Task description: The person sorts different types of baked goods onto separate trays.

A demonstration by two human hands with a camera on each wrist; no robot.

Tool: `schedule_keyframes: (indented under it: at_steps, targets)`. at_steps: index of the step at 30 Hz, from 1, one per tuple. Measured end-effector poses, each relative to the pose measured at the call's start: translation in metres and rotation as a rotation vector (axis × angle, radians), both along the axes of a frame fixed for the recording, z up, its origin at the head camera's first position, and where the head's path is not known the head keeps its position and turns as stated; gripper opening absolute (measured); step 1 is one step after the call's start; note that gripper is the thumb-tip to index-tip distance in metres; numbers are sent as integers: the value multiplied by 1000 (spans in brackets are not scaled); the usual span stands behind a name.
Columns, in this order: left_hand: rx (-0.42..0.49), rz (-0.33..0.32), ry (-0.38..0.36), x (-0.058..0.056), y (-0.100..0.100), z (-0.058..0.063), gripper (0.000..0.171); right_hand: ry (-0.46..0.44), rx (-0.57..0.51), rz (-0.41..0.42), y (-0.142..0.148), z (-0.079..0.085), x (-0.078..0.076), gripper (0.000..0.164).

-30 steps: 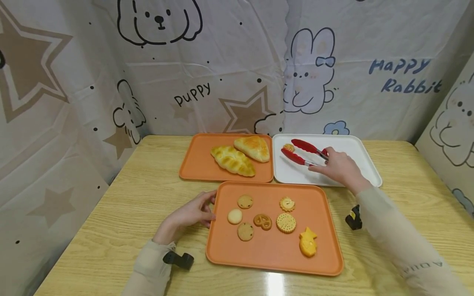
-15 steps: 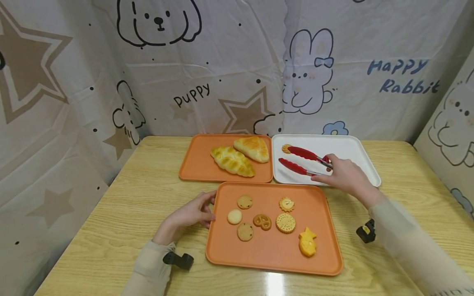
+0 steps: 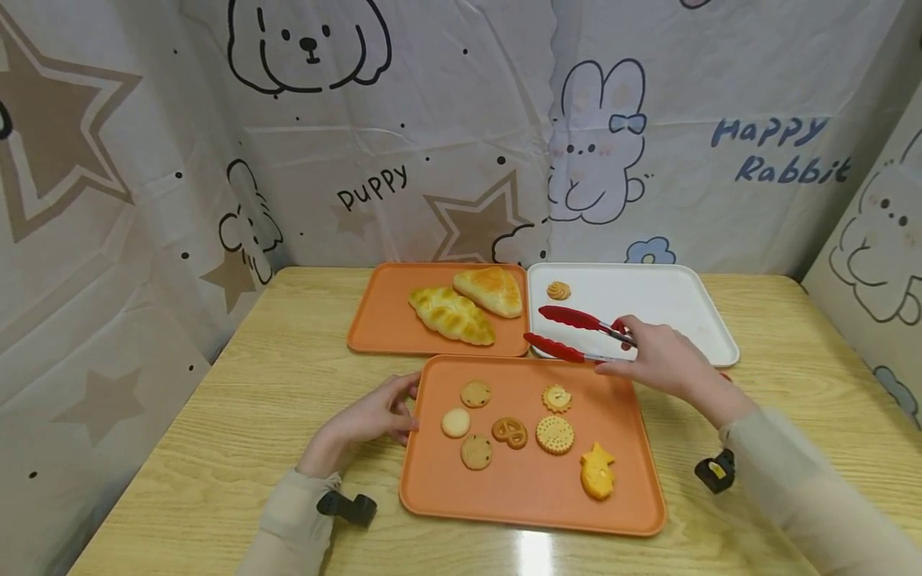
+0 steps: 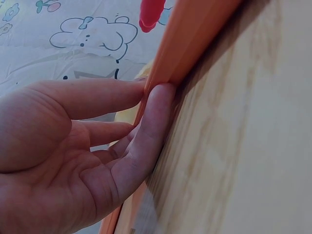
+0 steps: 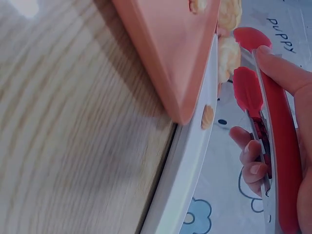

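In the head view, my right hand (image 3: 659, 360) grips a pair of tongs (image 3: 576, 317) with red tips. The tongs are spread apart with nothing between them, above the white tray's (image 3: 691, 320) front edge. A small swirled cookie (image 3: 558, 290) lies at that tray's back left. My left hand (image 3: 370, 412) holds the left rim of the front orange tray (image 3: 504, 500); the left wrist view shows its fingertips (image 4: 161, 95) against the rim. On this tray lie several cookies, among them a pretzel-shaped cookie (image 3: 510, 432), a round dotted biscuit (image 3: 555, 434) and a yellow pineapple-shaped piece (image 3: 597, 472).
A second orange tray (image 3: 382, 312) at the back left bears a braided bread (image 3: 451, 316) and a triangular pastry (image 3: 490, 290). All three trays stand close together on a wooden table (image 3: 238, 400). A printed cloth (image 3: 461, 104) hangs behind.
The tongs in my right hand have moved away from the swirled cookie, toward me and slightly left. The cookie stays on the white tray. My left hand has not moved.
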State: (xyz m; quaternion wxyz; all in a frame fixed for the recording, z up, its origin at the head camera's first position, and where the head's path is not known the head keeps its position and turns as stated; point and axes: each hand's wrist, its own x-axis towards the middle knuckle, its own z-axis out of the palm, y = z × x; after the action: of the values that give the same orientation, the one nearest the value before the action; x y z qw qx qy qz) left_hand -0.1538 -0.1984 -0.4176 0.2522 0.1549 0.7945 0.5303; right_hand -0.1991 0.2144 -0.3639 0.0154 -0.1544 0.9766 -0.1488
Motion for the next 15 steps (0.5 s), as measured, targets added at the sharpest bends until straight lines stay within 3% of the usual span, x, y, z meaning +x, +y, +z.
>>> schedule_keyframes:
  at_steps: [7, 15]
  targets:
    - [3, 6, -5, -1, 0, -1, 75, 22, 4, 71, -9, 1, 5, 68]
    - [1, 11, -12, -1, 1, -1, 76, 7, 30, 139, -23, 3, 10, 73]
